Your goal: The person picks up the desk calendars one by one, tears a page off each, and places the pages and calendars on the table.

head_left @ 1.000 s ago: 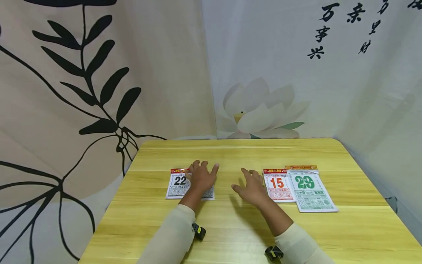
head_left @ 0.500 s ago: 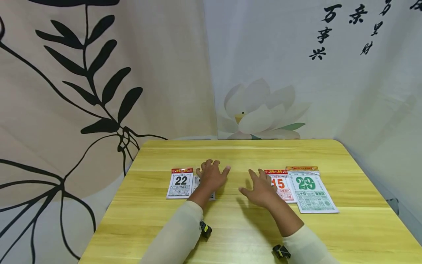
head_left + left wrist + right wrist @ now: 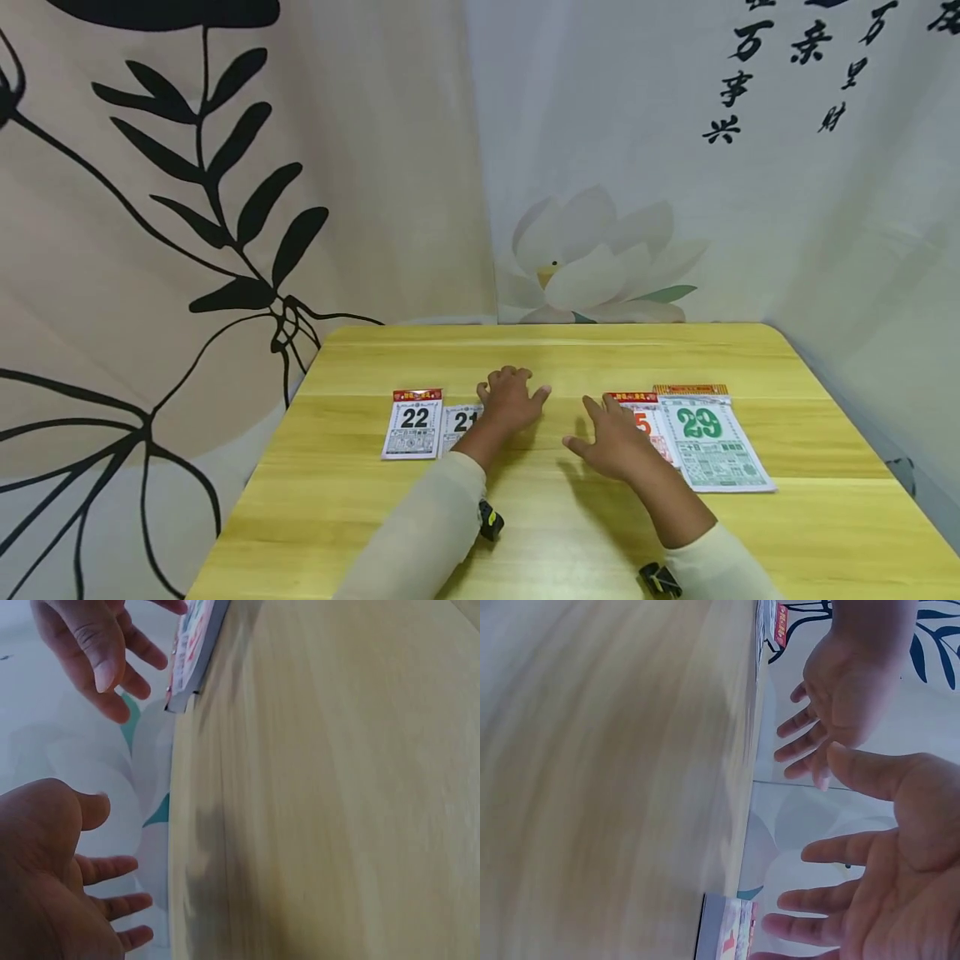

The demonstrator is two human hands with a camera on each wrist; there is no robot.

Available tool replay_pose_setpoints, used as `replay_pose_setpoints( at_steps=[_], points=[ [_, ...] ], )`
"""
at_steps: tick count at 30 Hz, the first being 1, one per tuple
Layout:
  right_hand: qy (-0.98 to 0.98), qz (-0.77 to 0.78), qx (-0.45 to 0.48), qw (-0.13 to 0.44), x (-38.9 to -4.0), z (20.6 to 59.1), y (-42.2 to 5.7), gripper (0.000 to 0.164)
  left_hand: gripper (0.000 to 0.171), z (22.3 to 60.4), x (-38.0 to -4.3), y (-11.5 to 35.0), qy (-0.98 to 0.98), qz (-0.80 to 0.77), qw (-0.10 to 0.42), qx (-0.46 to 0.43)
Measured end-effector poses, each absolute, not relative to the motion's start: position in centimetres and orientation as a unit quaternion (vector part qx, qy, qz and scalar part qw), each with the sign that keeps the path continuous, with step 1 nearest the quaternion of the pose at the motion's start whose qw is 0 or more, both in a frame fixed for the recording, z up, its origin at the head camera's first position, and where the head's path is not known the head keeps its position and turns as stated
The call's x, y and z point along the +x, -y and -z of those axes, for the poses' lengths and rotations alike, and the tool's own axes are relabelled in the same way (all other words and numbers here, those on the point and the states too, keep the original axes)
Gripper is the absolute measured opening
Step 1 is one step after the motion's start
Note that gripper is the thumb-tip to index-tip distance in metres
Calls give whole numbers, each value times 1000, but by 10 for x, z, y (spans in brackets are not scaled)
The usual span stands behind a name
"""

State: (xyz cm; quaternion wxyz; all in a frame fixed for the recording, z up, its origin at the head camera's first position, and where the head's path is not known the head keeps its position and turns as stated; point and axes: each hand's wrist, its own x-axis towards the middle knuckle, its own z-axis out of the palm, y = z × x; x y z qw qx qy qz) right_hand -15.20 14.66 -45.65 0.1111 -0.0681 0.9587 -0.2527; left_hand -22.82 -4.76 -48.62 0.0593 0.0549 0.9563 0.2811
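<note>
My left hand [image 3: 513,402] hovers over the table, fingers spread and holding nothing, just right of a tear-off calendar numbered 21 [image 3: 459,422], which my forearm partly covers. Beside that lies a calendar with a black 22 [image 3: 412,427] under a red header. My right hand [image 3: 617,440], also spread and holding nothing, is at the left side of a calendar with red digits [image 3: 654,423] and hides part of it. Next to it lies a larger calendar with a green 29 [image 3: 708,437]. In the right wrist view, both hands show apart, palms partly visible, above the tabletop.
The yellow wooden table [image 3: 525,533] ends at a far edge before a curtain [image 3: 390,167] printed with leaves, a lotus and dark characters. A small black device [image 3: 491,520] sits at the left sleeve; another device [image 3: 660,579] sits at the right one.
Both hands have moved rightward, the left one off the calendar pair, so 21 now shows partly. The right hand now covers part of the red-digit calendar. The calendars lie about where they were.
</note>
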Motion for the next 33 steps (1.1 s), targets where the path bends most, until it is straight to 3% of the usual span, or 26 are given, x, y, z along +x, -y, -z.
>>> replay_pose_setpoints(
  at_steps=[10,33],
  points=[
    [-958,251,-46,129,-146,453,-159,88,53,490,-235,19,-952,-273,84,109],
    [-963,230,-48,129,-148,451,-174,83,52,493,-239,-11,-960,-234,117,100]
  ],
)
